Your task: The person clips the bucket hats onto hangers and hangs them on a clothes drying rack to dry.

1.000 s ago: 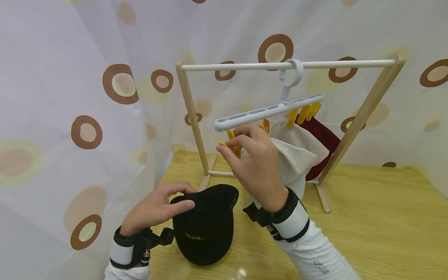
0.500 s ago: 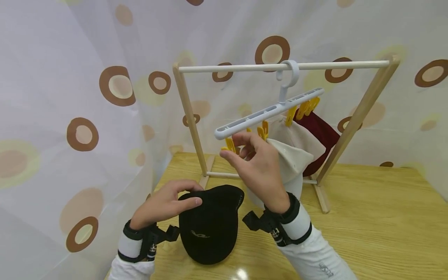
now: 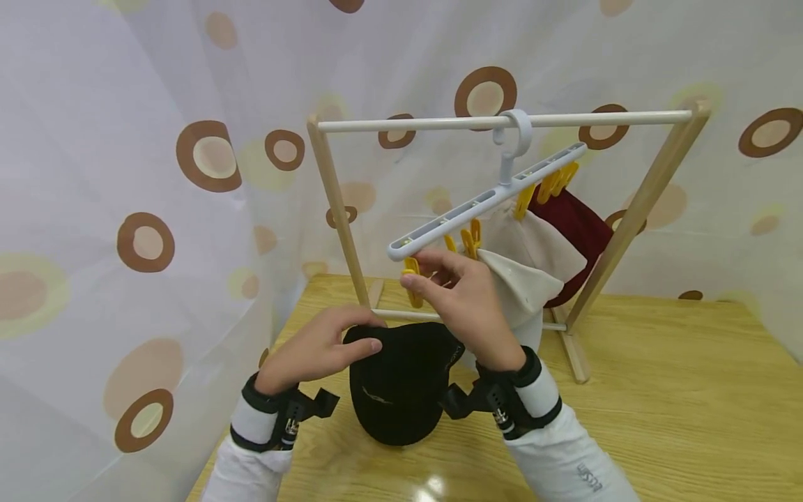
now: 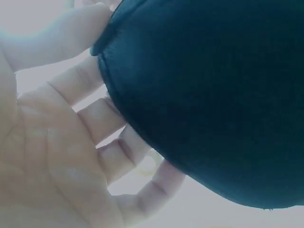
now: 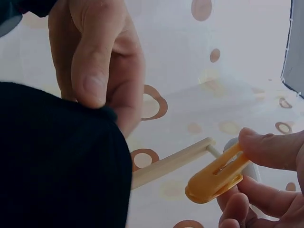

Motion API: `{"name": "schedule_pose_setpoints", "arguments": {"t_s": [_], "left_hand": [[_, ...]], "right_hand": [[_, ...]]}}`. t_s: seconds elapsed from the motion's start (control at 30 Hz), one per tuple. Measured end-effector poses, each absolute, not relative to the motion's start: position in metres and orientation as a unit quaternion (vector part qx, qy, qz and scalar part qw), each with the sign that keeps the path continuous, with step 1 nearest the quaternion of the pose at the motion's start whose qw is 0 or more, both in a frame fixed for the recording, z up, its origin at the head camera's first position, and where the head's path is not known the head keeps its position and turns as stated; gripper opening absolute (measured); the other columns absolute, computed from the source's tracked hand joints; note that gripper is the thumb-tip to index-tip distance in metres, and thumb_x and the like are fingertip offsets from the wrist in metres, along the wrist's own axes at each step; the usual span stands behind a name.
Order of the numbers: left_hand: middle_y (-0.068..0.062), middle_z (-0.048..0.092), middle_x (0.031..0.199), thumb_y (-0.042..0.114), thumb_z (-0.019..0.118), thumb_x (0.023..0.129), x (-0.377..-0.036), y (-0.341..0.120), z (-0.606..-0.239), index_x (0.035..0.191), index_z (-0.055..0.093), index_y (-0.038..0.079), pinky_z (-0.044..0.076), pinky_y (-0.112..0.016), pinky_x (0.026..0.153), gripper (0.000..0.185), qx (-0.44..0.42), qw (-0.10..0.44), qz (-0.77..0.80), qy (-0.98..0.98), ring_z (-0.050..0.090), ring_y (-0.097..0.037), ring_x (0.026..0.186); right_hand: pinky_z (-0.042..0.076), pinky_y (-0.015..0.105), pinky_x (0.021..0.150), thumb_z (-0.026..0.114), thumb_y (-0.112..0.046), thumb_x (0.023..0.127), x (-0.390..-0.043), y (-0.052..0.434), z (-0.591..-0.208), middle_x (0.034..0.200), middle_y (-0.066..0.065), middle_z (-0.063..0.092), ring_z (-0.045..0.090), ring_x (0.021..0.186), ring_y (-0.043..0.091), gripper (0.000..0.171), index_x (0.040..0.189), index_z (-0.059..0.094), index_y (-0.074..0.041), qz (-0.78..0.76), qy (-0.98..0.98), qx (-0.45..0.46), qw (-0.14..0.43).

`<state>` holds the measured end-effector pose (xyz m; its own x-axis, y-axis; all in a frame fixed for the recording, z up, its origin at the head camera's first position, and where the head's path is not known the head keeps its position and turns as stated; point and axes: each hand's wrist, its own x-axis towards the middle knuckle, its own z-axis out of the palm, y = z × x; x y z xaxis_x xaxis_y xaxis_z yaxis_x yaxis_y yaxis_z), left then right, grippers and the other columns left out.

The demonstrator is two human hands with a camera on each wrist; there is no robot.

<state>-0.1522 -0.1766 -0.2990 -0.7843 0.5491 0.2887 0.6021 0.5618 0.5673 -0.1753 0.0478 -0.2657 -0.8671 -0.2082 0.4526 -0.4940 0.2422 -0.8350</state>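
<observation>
My left hand [image 3: 374, 333] grips the edge of a black cap [image 3: 401, 390], thumb on top and fingers [image 4: 95, 114] underneath, and holds it above the table. The cap [image 4: 213, 95] fills the left wrist view. My right hand [image 3: 417, 272] pinches a yellow clip [image 3: 411, 277] that hangs from the low left end of a white clip hanger [image 3: 483, 202]. In the right wrist view the clip [image 5: 216, 175] sits between thumb and fingers [image 5: 270, 152], just right of the cap [image 5: 57, 166]. The hanger hooks over the rack's white rail [image 3: 426, 124].
Two beige caps [image 3: 533, 258] and a dark red cap [image 3: 580, 223] hang from other yellow clips. The wooden rack's posts [image 3: 339, 209] stand on a wooden table [image 3: 659, 390]. A dotted white curtain [image 3: 125, 174] closes in behind and on the left.
My left hand has lifted the black cap up and to the right, close under my right hand. The hanger's left end has tilted lower while my right hand keeps its pinch on the clip.
</observation>
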Motion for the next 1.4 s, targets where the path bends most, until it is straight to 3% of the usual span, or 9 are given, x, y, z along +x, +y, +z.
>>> {"name": "schedule_pose_setpoints", "arguments": {"t_s": [0.2,0.43,0.8,0.97,1.13,1.4], "left_hand": [[-0.002,0.071,0.102,0.013,0.067,0.092,-0.16,-0.167,-0.291,0.107,0.071,0.009,0.051,-0.036,0.088,0.016,-0.343,0.088,-0.279,-0.893,0.063,-0.017,0.094],[-0.005,0.066,0.104,0.009,0.066,0.091,-0.166,-0.163,-0.281,0.104,0.071,0.008,0.048,-0.039,0.089,0.014,-0.356,0.113,-0.255,-0.892,0.057,-0.021,0.099],[-0.005,0.067,0.108,0.01,0.066,0.092,-0.169,-0.157,-0.276,0.107,0.071,0.006,0.048,-0.04,0.095,0.016,-0.372,0.134,-0.262,-0.88,0.059,-0.022,0.105],[-0.009,0.068,0.108,0.007,0.068,0.091,-0.166,-0.152,-0.277,0.106,0.072,0.003,0.049,-0.041,0.093,0.016,-0.366,0.192,-0.23,-0.881,0.06,-0.026,0.103],[-0.009,0.069,0.107,0.006,0.069,0.09,-0.162,-0.149,-0.279,0.105,0.073,0.003,0.05,-0.041,0.09,0.016,-0.362,0.26,-0.19,-0.875,0.061,-0.027,0.101],[-0.008,0.068,0.107,0.006,0.067,0.092,-0.163,-0.152,-0.282,0.105,0.073,0.003,0.05,-0.04,0.087,0.015,-0.37,0.293,-0.213,-0.855,0.06,-0.026,0.099]], "right_hand": [[0.047,0.024,0.074,0.073,-0.016,0.09,-0.18,0.051,-0.269,0.097,0.008,0.065,0.058,0.083,0.017,0.031,0.119,0.069,-0.004,0.618,-0.756,0.207,0.059],[0.049,0.031,0.091,0.071,-0.012,0.091,-0.179,0.05,-0.272,0.096,-0.001,0.067,0.061,0.093,0.016,0.03,0.118,0.067,0.0,0.678,-0.712,0.182,0.02],[0.05,0.026,0.084,0.072,-0.009,0.089,-0.179,0.046,-0.277,0.087,-0.01,0.069,0.061,0.086,0.01,0.029,0.113,0.068,0.006,0.724,-0.673,0.145,0.034],[0.05,0.027,0.084,0.07,-0.007,0.09,-0.18,0.043,-0.278,0.084,-0.014,0.068,0.062,0.086,0.01,0.027,0.113,0.068,0.006,0.729,-0.669,0.138,0.038],[0.049,0.029,0.089,0.071,-0.011,0.09,-0.18,0.041,-0.279,0.087,-0.009,0.071,0.062,0.088,0.011,0.028,0.113,0.069,0.005,0.743,-0.655,0.134,0.035],[0.053,0.029,0.093,0.07,-0.012,0.092,-0.178,0.034,-0.28,0.093,-0.008,0.071,0.064,0.093,0.012,0.027,0.114,0.07,0.003,0.74,-0.659,0.124,0.044]]}}
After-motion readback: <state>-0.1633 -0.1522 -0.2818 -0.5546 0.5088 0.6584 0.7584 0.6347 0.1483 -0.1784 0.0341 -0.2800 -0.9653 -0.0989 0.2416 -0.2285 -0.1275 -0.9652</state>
